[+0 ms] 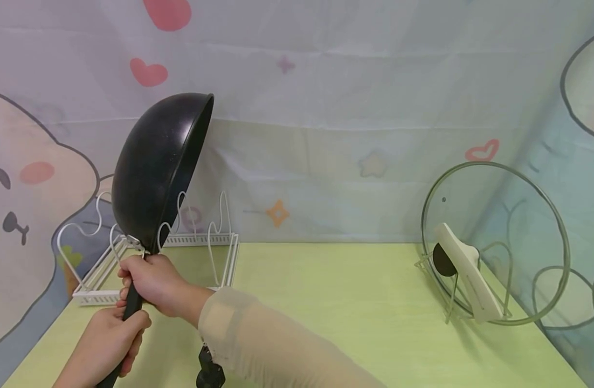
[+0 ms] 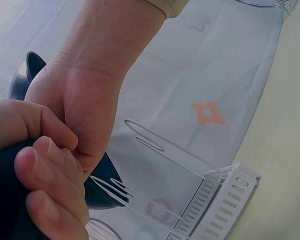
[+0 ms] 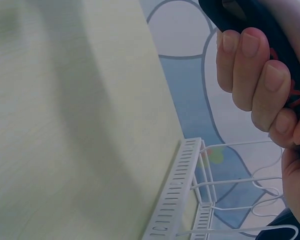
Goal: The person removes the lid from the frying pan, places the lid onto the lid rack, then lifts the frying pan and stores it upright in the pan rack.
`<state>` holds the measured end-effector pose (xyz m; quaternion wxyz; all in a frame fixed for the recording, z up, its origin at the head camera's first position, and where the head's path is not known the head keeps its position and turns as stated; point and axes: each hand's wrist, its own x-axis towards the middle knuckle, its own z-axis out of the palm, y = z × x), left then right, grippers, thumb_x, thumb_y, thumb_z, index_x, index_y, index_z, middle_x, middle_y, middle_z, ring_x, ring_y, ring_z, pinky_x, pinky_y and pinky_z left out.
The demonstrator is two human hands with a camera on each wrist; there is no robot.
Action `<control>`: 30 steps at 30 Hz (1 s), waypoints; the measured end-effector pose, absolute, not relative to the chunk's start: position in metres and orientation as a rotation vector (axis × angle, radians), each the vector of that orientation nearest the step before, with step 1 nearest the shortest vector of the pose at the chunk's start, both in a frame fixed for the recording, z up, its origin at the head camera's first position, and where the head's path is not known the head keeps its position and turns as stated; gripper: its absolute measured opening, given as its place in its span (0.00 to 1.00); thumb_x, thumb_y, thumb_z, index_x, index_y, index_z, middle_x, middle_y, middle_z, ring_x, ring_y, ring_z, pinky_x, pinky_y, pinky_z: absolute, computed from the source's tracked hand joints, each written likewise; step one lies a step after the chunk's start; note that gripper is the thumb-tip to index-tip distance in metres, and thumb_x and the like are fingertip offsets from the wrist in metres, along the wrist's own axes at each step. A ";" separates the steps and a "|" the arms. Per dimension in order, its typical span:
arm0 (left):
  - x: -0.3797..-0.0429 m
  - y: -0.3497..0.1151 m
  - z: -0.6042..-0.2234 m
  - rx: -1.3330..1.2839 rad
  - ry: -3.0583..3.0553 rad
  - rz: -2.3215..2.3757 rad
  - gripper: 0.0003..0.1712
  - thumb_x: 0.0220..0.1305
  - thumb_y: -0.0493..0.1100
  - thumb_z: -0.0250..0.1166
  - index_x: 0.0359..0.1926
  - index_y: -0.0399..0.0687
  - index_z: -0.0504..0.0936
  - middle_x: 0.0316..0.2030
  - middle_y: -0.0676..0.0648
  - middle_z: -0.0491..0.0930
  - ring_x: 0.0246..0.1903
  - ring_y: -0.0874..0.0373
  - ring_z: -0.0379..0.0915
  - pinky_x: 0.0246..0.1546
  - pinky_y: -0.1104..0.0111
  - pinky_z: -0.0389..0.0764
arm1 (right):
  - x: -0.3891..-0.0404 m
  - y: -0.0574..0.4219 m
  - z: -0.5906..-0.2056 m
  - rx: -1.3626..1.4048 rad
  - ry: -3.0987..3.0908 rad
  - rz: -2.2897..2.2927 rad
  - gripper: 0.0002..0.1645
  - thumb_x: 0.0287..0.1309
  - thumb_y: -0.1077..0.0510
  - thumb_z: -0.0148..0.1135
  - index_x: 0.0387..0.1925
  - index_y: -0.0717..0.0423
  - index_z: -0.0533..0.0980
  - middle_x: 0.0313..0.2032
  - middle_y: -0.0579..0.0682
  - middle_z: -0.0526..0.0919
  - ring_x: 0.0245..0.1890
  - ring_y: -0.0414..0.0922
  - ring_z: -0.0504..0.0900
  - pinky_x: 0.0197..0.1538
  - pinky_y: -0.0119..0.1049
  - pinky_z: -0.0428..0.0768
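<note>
A black wok (image 1: 156,161) stands steeply tilted with its handle downward, its rounded outside toward me and its opening to the right. Its lower part overlaps the wire loops of a white rack (image 1: 90,297) at the left of the table. My right hand (image 1: 158,285) grips the black handle (image 1: 133,302) close to the wok's body. Farther down the handle, my left hand (image 1: 105,342) holds on as well. The left wrist view shows the left fingers (image 2: 55,175) curled round the handle, with the right hand (image 2: 80,100) beyond them.
A glass lid (image 1: 561,275) with a cream handle (image 1: 467,275) leans upright in a wire stand (image 1: 508,269) at the table's right. Behind the pale green table (image 1: 326,302) hangs a printed cloth (image 1: 326,161). A small black object (image 1: 209,369) shows below the right sleeve (image 1: 268,337).
</note>
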<state>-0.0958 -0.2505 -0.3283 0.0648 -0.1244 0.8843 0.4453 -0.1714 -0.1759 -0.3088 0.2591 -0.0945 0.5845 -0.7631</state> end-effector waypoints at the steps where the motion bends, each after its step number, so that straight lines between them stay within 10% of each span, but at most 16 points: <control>1: -0.096 -0.250 -0.328 -0.378 2.668 1.347 0.23 0.61 0.45 0.50 0.10 0.44 0.70 0.04 0.49 0.69 0.08 0.51 0.71 0.13 0.63 0.68 | -0.171 -0.176 -0.309 -0.260 1.585 -2.067 0.16 0.60 0.57 0.52 0.17 0.54 0.69 0.13 0.47 0.66 0.13 0.41 0.68 0.27 0.36 0.81; 30: -0.096 -0.250 -0.335 -0.416 2.603 1.372 0.23 0.61 0.46 0.51 0.11 0.44 0.71 0.05 0.50 0.70 0.08 0.53 0.70 0.13 0.62 0.69 | -0.170 -0.176 -0.315 -0.244 1.613 -2.057 0.15 0.58 0.57 0.52 0.17 0.55 0.69 0.13 0.46 0.66 0.13 0.41 0.69 0.30 0.40 0.83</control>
